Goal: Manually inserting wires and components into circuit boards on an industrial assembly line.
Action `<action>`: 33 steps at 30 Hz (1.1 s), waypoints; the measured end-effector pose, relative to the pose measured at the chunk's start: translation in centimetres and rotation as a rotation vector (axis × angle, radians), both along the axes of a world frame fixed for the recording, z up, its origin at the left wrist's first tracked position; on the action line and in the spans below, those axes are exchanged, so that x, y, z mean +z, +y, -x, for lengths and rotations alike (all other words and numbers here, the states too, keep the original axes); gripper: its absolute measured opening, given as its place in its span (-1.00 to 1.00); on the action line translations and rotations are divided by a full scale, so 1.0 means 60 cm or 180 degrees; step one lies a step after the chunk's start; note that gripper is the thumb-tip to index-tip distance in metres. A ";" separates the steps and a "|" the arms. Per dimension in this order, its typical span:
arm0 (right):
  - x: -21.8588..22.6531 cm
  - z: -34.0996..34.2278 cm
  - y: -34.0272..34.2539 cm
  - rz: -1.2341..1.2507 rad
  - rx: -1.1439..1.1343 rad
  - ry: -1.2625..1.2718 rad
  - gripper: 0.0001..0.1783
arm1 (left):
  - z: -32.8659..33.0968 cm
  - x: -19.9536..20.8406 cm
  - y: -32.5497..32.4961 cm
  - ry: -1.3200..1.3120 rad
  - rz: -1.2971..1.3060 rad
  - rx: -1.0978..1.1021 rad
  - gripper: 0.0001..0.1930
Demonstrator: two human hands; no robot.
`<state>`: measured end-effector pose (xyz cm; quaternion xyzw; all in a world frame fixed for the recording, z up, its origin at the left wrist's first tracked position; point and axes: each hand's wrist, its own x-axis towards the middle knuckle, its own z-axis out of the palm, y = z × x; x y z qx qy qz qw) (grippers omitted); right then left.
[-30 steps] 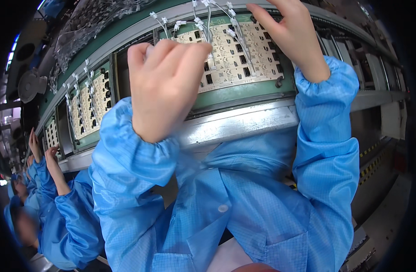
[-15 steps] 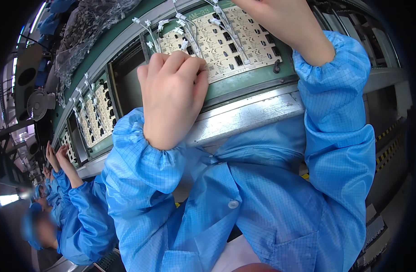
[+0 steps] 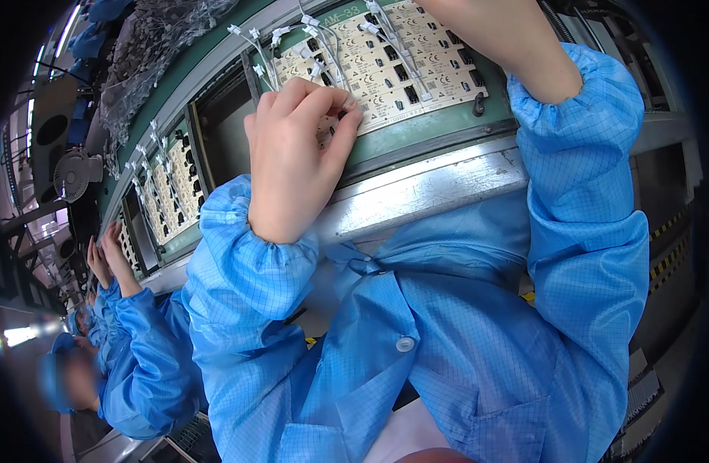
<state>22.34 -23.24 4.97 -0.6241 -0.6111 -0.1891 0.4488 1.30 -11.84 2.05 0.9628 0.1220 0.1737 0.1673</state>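
Observation:
A panel of cream circuit boards [image 3: 385, 100] with black components lies in a green fixture [image 3: 416, 127]. White cables [image 3: 401, 46] with small plugs run across it. Over the panel's near left corner is my left hand [image 3: 292, 158], its thumb and index finger pinched together where one cable's lower end runs under the fingertips. Whatever they grip is too covered to make out. My right hand [image 3: 497, 35] reaches over the panel's far right part; the top edge of the picture cuts off its fingers.
A metal rail [image 3: 431, 181] runs along the near side. Left along the line stands another cabled panel [image 3: 173, 189], with a co-worker's hands [image 3: 111, 255] beyond it. Clear plastic bags of parts [image 3: 150, 69] lie at the far left, near a small fan [image 3: 72, 176].
My left hand has opened out from a tighter curl, its thumb and index finger now showing at the board. My right hand has shifted slightly right. The co-worker's hands have moved a little.

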 end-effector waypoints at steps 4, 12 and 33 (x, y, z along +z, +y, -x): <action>-0.003 -0.003 0.000 -0.0022 -0.0063 -0.0076 -0.88 | 0.006 0.004 -0.011 -0.0040 -0.0523 0.0085 -0.90; -0.004 0.006 0.010 -0.0147 0.0103 -0.0036 -0.87 | 0.010 -0.014 -0.002 -0.0195 -0.0172 0.0279 -0.90; -0.009 -0.011 -0.019 -0.0121 -0.0223 -0.0071 -0.86 | 0.000 -0.018 -0.012 -0.0519 -0.1206 -0.0263 -0.88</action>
